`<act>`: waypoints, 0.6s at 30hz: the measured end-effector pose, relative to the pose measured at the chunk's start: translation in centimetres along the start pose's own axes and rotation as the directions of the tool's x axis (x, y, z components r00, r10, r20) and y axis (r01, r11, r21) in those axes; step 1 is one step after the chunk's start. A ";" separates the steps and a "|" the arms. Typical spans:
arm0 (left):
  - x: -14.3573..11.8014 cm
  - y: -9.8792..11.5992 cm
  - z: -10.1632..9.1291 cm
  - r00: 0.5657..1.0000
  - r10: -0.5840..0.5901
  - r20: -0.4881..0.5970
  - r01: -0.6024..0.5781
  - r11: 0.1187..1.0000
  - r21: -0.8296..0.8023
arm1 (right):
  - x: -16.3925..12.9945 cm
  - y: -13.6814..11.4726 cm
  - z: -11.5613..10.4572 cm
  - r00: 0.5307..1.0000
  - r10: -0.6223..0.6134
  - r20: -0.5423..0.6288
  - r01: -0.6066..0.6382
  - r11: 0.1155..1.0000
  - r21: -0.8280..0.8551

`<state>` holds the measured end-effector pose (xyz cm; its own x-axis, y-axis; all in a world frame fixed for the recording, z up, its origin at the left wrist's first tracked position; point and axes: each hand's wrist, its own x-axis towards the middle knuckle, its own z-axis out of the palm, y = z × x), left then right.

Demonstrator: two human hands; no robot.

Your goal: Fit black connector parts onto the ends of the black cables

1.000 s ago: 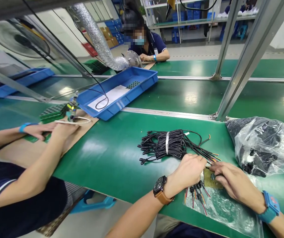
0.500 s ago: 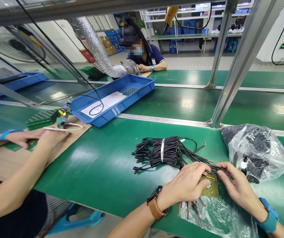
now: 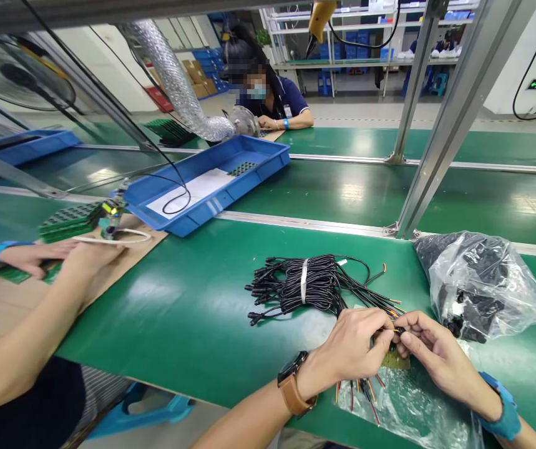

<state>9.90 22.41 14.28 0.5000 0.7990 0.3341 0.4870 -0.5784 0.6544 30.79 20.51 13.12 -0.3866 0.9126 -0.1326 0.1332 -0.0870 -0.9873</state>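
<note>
Left hand (image 3: 359, 346) and right hand (image 3: 429, 349): now drawn together, both pinched on one small black connector (image 3: 397, 330) over the circuit board (image 3: 396, 358) (earlier flat under the right hand), beside the wire bundle (image 3: 312, 284) on the bench (image 3: 193, 305).

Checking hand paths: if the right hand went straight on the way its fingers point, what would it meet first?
The right hand points leftward; it would probably meet the left hand fingertips first, already almost touching over the small board.
</note>
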 end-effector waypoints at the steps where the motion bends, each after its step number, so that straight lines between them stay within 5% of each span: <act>1: 0.0 -0.1 0.1 1.000 0.012 -0.004 -0.012 1.000 0.010 | 0.0 0.0 0.0 1.000 -0.001 -0.006 0.001 1.000 0.008; 18: 0.1 -0.2 0.2 0.998 0.063 -0.001 -0.063 0.997 0.035 | -0.2 0.0 -0.3 0.999 -0.038 -0.036 0.034 0.995 -0.097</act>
<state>9.93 22.57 14.02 0.5284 0.7615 0.3754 0.4798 -0.6326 0.6079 31.11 20.41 13.15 -0.3584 0.9290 -0.0922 0.2083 -0.0167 -0.9779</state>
